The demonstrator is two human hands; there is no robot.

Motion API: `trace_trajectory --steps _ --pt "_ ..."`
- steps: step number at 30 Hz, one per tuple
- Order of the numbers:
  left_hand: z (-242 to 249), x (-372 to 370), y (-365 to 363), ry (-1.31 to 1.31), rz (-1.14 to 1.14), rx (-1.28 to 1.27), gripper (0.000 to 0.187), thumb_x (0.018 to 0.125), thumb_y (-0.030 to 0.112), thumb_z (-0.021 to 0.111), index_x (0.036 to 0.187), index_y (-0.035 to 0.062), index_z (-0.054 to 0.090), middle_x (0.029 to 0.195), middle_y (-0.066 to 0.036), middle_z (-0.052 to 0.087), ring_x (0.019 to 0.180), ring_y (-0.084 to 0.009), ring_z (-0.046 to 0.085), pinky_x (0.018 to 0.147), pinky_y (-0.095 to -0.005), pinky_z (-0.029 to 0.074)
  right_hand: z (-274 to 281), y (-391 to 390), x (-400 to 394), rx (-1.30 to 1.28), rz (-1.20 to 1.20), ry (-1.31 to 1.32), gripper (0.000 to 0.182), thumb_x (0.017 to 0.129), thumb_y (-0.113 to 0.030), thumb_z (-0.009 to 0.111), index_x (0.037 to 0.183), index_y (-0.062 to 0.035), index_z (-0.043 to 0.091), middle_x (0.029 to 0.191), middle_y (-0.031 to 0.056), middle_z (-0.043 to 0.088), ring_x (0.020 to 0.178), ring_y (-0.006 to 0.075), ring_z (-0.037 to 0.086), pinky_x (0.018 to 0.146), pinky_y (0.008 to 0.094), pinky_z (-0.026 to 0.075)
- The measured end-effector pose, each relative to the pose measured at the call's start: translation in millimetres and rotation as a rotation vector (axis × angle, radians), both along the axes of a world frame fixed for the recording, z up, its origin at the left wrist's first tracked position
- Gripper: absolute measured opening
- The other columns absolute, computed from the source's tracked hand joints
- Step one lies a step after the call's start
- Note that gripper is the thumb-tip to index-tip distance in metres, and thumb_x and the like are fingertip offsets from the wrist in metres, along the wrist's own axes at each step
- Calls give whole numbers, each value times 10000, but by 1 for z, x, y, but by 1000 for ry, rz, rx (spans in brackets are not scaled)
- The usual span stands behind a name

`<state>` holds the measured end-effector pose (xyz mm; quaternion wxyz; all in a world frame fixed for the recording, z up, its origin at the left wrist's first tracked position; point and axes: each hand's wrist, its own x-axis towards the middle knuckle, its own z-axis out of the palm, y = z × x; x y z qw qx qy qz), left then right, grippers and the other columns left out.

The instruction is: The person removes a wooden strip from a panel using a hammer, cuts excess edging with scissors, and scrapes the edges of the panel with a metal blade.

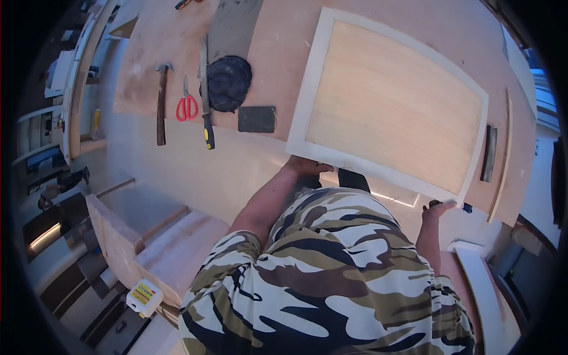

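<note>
A wooden panel [396,100] with a pale frame lies on the workbench in front of me. My left hand [310,167] grips the panel's near edge close to its left corner, thumb along the edge and the other fingers hidden underneath. At the near right corner, my right hand [439,208] is closed on the same frame, its fingers partly out of sight. To the panel's left lies a dark sanding sheet [257,119]; to its right, a dark narrow block [489,153].
On the bench's left are a hammer [161,106], red-handled scissors [187,105], a long file [205,94] and a dark cloth bundle [229,83]. A thin wood strip [501,157] lies far right. A wooden box structure [171,248] and a white container [144,297] stand lower left.
</note>
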<state>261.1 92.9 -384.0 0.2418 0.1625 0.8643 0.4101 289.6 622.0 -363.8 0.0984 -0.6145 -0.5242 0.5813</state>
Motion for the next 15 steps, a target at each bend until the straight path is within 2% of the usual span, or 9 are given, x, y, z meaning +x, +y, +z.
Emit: trace_trajectory --steps 3,5,8,9,10,11,12,14,15 --pt "-3 3 4 184 73 185 686 838 660 676 1309 161 658 1347 -130 640 1250 -382 578 1055 -461 462 13 2 2 141 65 -184 1082 833 -923 272 1570 -134 333 1592 149 387 1395 358 428 1108 606 310" --pt "22 7 0 72 103 -25 709 834 661 677 1330 155 646 1391 -131 612 1281 -383 560 1076 -452 453 -5 25 10 346 149 -339 1034 889 -853 333 1518 -36 405 1544 212 429 1339 419 485 1109 574 374" --pt "73 19 -27 -309 48 -348 723 818 659 688 1308 126 670 1374 -142 631 1293 -393 559 1099 -440 439 65 -65 -14 885 244 -682 865 949 -665 507 1401 73 501 1421 291 524 1285 468 525 1099 516 426" --pt "116 19 -41 -276 77 -389 621 814 581 736 1139 53 730 1106 -192 728 1086 -376 678 952 -451 521 61 -68 -11 1135 463 -521 821 949 -594 565 1419 73 473 1430 285 517 1298 459 519 1105 511 418" --pt "92 45 -64 -152 391 -318 515 798 506 789 1037 50 753 976 -170 747 919 -360 715 830 -434 553 56 -69 -5 1367 695 -352 791 948 -523 624 1437 73 445 1440 279 510 1312 450 512 1111 507 409" --pt "106 47 -86 -109 630 -283 401 811 421 805 950 50 739 893 -147 745 773 -343 714 706 -439 557 57 -76 -8 1583 988 -195 755 899 -407 720 1465 13 449 1487 278 462 1340 451 487 1113 525 393" --pt "106 49 -114 216 778 -397 323 843 376 787 827 64 703 789 -112 716 663 -332 685 626 -447 539 89 -124 -14 1453 1152 -217 783 861 -374 756 1503 -56 439 1524 263 424 1413 431 412 1149 529 334" --pt "125 26 -162 500 987 -771 289 873 362 742 895 82 675 818 -121 687 762 -342 690 660 -466 536 96 -171 -21 1384 1546 95 834 837 -354 780 1548 -124 409 1610 187 345 1519 393 254 1201 556 219" --pt "145 9 -177 375 1078 -817 334 880 373 726 971 57 669 939 -167 696 871 -378 682 732 -498 542 95 -193 -24 1339 1712 154 813 845 -382 771 1543 -147 427 1648 158 299 1534 395 225 1206 584 189"
